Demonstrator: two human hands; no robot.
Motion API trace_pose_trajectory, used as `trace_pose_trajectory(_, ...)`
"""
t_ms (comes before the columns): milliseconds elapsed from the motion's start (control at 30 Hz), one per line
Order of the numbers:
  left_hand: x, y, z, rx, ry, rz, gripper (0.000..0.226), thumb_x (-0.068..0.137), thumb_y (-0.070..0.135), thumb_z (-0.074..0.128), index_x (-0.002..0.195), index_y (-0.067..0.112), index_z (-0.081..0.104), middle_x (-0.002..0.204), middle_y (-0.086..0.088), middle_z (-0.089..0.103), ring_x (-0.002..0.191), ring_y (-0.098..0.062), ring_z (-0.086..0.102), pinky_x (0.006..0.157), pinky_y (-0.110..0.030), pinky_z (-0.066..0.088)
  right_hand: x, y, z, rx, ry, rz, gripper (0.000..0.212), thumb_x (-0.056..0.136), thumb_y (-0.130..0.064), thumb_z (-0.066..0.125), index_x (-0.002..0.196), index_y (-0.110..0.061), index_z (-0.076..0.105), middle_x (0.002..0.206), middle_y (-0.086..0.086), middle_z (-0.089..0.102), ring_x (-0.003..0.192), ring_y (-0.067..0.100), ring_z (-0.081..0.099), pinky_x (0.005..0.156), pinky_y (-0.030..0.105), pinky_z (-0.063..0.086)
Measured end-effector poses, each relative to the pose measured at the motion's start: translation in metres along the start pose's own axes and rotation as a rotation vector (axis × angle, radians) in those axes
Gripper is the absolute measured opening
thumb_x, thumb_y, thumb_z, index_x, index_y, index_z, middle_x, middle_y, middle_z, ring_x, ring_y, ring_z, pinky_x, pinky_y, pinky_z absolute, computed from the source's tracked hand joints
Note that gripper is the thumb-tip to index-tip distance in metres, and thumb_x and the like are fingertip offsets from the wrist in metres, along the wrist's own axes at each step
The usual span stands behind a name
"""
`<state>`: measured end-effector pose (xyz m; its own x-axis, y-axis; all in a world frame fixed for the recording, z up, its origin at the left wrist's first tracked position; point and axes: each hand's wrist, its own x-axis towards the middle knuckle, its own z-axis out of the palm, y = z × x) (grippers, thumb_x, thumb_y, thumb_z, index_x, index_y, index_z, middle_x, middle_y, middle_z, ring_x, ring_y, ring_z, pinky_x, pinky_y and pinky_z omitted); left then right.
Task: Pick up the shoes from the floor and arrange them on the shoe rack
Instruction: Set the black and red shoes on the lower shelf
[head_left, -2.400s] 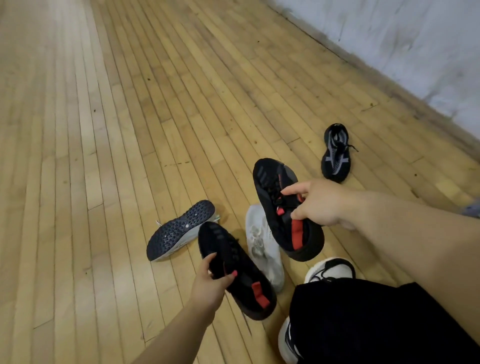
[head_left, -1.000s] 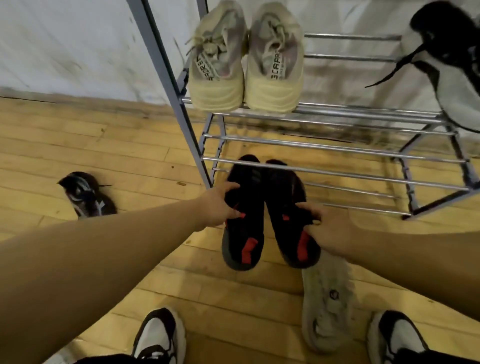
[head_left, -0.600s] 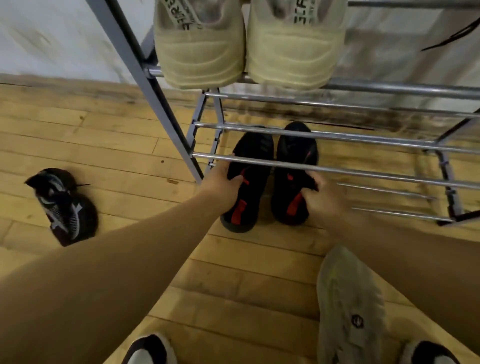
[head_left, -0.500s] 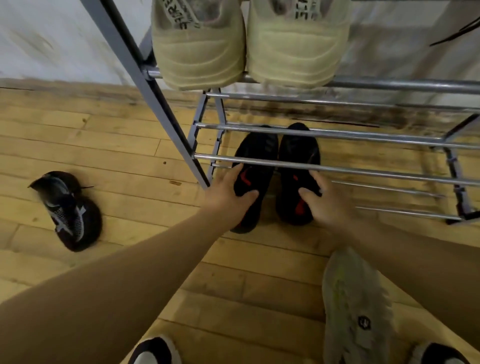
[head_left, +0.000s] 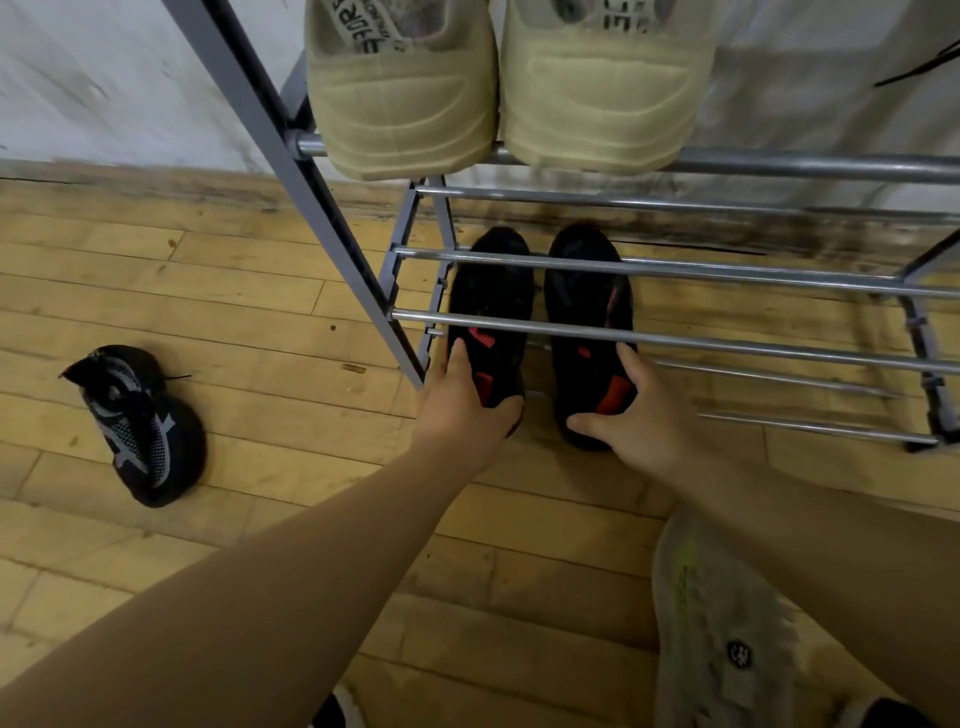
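Note:
Two black shoes with red tabs sit side by side on the lowest tier of the metal shoe rack (head_left: 727, 270), toes towards the wall. My left hand (head_left: 462, 410) cups the heel of the left black shoe (head_left: 491, 291), thumb and fingers round it. My right hand (head_left: 639, 415) wraps the heel of the right black shoe (head_left: 587, 296) the same way. On the wooden floor to the left lies a black and grey knit shoe (head_left: 137, 426). A pale shoe (head_left: 722, 639) lies near my right forearm at the lower right.
A beige pair (head_left: 400, 104) stands on the tier above, heels overhanging the front rail. The rack's slanted grey post (head_left: 291, 156) runs just left of my left hand. A white wall and dark skirting close off the back. A black lace (head_left: 914, 67) hangs at the top right.
The black pair came from the floor to the rack's lowest tier. Over the last half second my hands slid back to the heels and the shoes went slightly deeper under the rails.

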<state>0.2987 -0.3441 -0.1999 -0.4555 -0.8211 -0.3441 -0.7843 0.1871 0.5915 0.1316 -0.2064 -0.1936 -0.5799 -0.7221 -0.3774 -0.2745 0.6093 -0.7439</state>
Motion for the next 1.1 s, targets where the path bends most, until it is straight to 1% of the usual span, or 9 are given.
trace_pose_trajectory(100,0.009,0.003,-0.006,-0.057,0.073,-0.004,0.083,0.086,0.047,0.074,0.153,0.034,0.028,0.139,-0.002,0.046,0.125,-0.027,0.053,0.101,-0.048,0.054,0.010,-0.005,0.003,-0.011,0.007,-0.039,0.094,0.073,-0.047,0.086,0.152,-0.038,0.037,0.141,-0.015,0.052,0.129,0.014,0.053,0.104,0.037,0.048)
trace_pose_trajectory(167,0.011,0.004,-0.007,-0.081,0.087,-0.006,0.079,0.088,0.041,0.074,0.152,0.034,0.029,0.139,-0.002,0.045,0.124,-0.026,0.054,0.100,-0.046,0.054,0.019,-0.012,0.006,-0.027,0.000,-0.036,0.099,0.073,-0.050,0.084,0.156,-0.037,0.032,0.142,-0.016,0.050,0.128,0.012,0.051,0.103,0.033,0.047)
trace_pose_trajectory(300,0.000,0.006,0.002,-0.005,0.129,0.013,0.083,0.094,0.038,0.070,0.160,0.030,0.021,0.165,-0.005,0.021,0.149,-0.029,0.031,0.117,-0.044,0.037,0.034,-0.023,0.012,-0.035,-0.034,-0.005,0.105,0.077,-0.045,0.084,0.160,-0.030,0.022,0.152,-0.003,0.046,0.135,0.019,0.047,0.099,0.025,0.040)
trace_pose_trajectory(400,-0.009,0.001,0.005,0.165,0.103,0.036,0.089,0.091,0.036,0.066,0.160,0.035,0.010,0.170,-0.003,0.004,0.152,-0.034,0.015,0.122,-0.049,0.025,0.038,-0.021,0.017,0.005,-0.036,0.009,0.104,0.078,-0.042,0.084,0.161,-0.028,0.023,0.147,-0.004,0.050,0.129,0.016,0.050,0.093,0.022,0.039)
trace_pose_trajectory(600,-0.011,-0.015,0.005,0.147,0.185,0.069,0.080,0.094,0.034,0.067,0.158,0.035,0.018,0.166,-0.004,0.019,0.146,-0.032,0.026,0.118,-0.052,0.034,0.037,-0.023,0.024,0.027,-0.064,-0.037,0.077,0.079,-0.044,0.083,0.146,-0.029,0.047,0.124,-0.006,0.062,0.110,0.015,0.059,0.085,0.025,0.046)
trace_pose_trajectory(767,-0.016,-0.009,0.004,0.104,0.234,0.035,0.078,0.096,0.037,0.065,0.159,0.032,0.019,0.164,0.000,0.022,0.147,-0.028,0.026,0.120,-0.048,0.031,0.015,-0.023,0.001,-0.130,-0.159,-0.181,0.075,0.083,-0.047,0.077,0.146,-0.035,0.039,0.137,-0.017,0.043,0.125,0.009,0.046,0.102,0.031,0.042)
trace_pose_trajectory(867,-0.044,0.000,0.008,0.091,0.265,0.046,0.080,0.091,0.042,0.066,0.156,0.031,0.021,0.153,-0.003,0.028,0.141,-0.026,0.031,0.118,-0.045,0.032,-0.018,-0.002,-0.024,-0.343,-0.083,-0.243,0.051,0.089,-0.040,0.072,0.132,-0.028,0.047,0.124,-0.016,0.042,0.111,0.005,0.046,0.091,0.027,0.042)
trace_pose_trajectory(967,-0.089,0.012,0.034,0.119,0.004,0.145,0.068,0.095,0.038,0.061,0.151,0.033,0.024,0.146,0.002,0.030,0.133,-0.022,0.038,0.108,-0.034,0.038,-0.045,0.043,-0.054,-0.549,-0.147,-0.187,0.027,0.086,-0.036,0.068,0.104,-0.031,0.048,0.098,-0.012,0.049,0.090,0.015,0.054,0.070,0.030,0.044)
trace_pose_trajectory(1100,-0.136,0.026,0.088,-0.010,-0.533,0.145,0.065,0.095,0.035,0.063,0.151,0.042,0.031,0.135,0.005,0.038,0.118,-0.024,0.054,0.098,-0.037,0.051,-0.059,0.091,-0.080,-0.705,-0.414,-0.056,0.020,0.087,-0.032,0.067,0.102,-0.029,0.053,0.096,-0.015,0.043,0.096,0.018,0.052,0.077,0.034,0.044)
